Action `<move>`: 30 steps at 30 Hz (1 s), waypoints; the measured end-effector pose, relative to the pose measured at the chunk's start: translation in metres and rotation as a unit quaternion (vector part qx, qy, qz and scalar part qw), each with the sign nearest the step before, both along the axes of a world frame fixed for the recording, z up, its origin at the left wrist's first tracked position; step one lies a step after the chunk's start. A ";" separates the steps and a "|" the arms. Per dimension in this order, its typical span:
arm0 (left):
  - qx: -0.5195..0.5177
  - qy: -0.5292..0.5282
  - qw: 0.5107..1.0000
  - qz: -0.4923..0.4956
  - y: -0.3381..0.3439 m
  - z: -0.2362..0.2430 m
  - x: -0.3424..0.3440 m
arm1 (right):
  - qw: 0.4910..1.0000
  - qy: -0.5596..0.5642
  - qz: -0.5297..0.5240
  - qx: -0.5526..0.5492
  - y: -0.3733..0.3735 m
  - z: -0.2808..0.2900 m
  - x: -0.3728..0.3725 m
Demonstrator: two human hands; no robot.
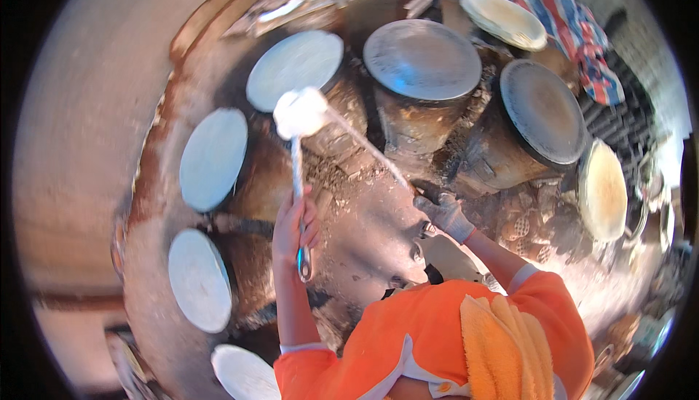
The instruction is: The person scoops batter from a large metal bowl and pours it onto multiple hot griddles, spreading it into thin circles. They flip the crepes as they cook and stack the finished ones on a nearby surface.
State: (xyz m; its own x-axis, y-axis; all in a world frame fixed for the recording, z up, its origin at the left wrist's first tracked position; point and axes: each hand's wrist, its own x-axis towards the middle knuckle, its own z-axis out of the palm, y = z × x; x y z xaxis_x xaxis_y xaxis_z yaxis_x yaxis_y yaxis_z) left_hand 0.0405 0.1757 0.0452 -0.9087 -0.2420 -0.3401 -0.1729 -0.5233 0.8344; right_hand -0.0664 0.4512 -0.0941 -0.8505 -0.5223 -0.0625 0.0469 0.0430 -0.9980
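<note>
White lump (300,111) up front, L of ctr, at far end of metal handle (297,163); overexposed & blurred, exact form unclear. Overlaps near edge of pale-coated griddle (295,65) in view; can't tell if touching. Pale stick (371,151) runs from lump's R side back to R hand.

L hand (294,227), bare: fingers wrapped round metal handle, ring end poking out below fist. R hand (445,214), gloved (greyish): closed on near end of stick.

Around: 3 more pale-coated discs down L side, (213,160), (199,280), (246,372). Two dark griddles, (422,59) & (542,112), bare, on squat stoves, ctr to R. Browned flat round (604,190) far R; pale oval stack (504,18) top R, nr striped cloth (564,25). Perforated briquettes (518,227) on floor, R. Wearer: orange shirt (393,334), yellow towel (506,345) over it.
</note>
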 end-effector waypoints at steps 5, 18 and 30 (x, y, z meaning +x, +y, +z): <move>0.025 0.051 0.979 -0.194 0.053 0.003 -0.192 | 0.974 -0.008 -0.209 -0.087 0.016 -0.004 -0.068; -0.823 0.140 0.454 -0.312 0.100 -0.115 -0.421 | 0.837 -0.019 -0.368 0.403 0.005 -0.003 -0.245; -0.776 0.172 0.486 -0.364 0.074 -0.121 -0.497 | 0.785 0.121 -0.516 0.320 -0.055 -0.025 -0.178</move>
State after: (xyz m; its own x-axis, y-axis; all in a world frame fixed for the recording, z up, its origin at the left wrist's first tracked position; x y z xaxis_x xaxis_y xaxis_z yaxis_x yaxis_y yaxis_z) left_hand -0.4569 0.2497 -0.0755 -0.8839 0.4638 -0.0594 0.4486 0.8770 0.1722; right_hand -0.2439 0.3962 -0.1191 -0.8280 0.5247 0.1979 0.1980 0.6037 -0.7722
